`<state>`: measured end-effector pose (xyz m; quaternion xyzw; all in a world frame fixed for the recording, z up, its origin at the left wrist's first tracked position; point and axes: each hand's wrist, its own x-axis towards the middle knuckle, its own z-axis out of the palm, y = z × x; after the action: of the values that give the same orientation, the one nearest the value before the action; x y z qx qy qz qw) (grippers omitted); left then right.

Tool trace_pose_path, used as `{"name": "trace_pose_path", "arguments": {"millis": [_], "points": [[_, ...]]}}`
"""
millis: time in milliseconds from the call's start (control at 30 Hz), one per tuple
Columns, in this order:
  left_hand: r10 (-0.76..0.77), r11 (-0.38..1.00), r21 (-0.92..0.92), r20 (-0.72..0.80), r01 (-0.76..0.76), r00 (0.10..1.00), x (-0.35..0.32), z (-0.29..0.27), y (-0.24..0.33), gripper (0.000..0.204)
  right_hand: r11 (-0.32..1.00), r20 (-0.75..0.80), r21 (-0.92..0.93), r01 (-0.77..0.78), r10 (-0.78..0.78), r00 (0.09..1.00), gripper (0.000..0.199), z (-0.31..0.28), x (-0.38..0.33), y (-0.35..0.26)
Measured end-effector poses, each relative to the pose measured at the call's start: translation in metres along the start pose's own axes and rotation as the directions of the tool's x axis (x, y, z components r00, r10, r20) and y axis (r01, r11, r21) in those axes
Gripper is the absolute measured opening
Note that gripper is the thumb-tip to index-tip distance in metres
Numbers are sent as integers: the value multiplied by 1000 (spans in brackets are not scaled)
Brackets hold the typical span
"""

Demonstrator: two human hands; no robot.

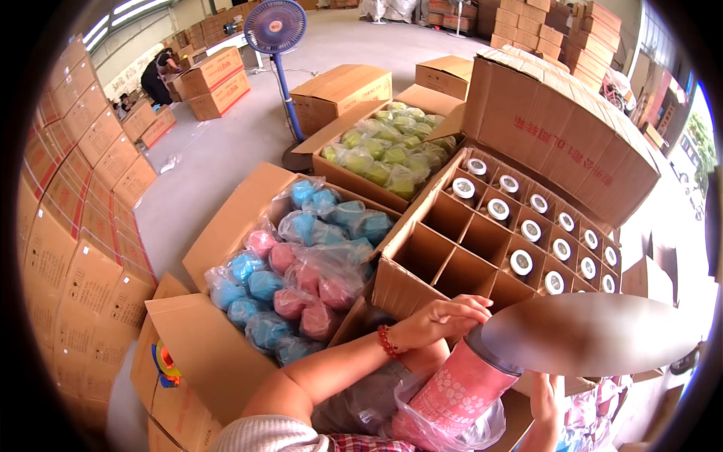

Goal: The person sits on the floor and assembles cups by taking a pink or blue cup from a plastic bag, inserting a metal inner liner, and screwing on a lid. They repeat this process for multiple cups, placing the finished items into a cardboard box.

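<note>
A pink tumbler (pixel 456 392) with white paw prints and a dark rim tilts in front of me, its lower part inside a clear plastic bag (pixel 486 433). My left hand (pixel 444 322), with a red beaded bracelet, is closed at the tumbler's upper edge. Along the tumbler's right side is my right hand (pixel 545 403); a blurred patch covers its fingertips and the area beside the rim. Just beyond my hands stands a divided carton (pixel 407 290). Several jar-like containers with white round tops (pixel 521 262) sit in its cells, while some near-left cells hold nothing.
To the left, an open carton (pixel 218 233) holds bagged blue and pink items (pixel 305 279). Behind it, another carton holds bagged green items (pixel 392 147). A blue fan (pixel 276 30) stands farther back. Stacked cartons (pixel 75 301) line the left side; a person (pixel 158 75) bends near boxes.
</note>
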<state>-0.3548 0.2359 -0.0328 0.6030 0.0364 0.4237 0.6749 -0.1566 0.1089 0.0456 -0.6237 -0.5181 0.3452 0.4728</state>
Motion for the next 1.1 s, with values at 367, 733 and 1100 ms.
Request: {"name": "trace_pose_path", "arguments": {"millis": [367, 733, 1100], "points": [[18, 919, 378, 242, -111, 970, 35, 38, 28, 24, 722, 182, 667, -185, 83, 980, 47, 5, 40, 131], [51, 436, 885, 159, -165, 986, 43, 90, 38, 29, 422, 321, 847, -323, 76, 944, 53, 23, 50, 92], [-91, 946, 312, 5, 85, 996, 24, 42, 35, 25, 717, 127, 610, -338, 332, 935, 58, -8, 35, 65]]}}
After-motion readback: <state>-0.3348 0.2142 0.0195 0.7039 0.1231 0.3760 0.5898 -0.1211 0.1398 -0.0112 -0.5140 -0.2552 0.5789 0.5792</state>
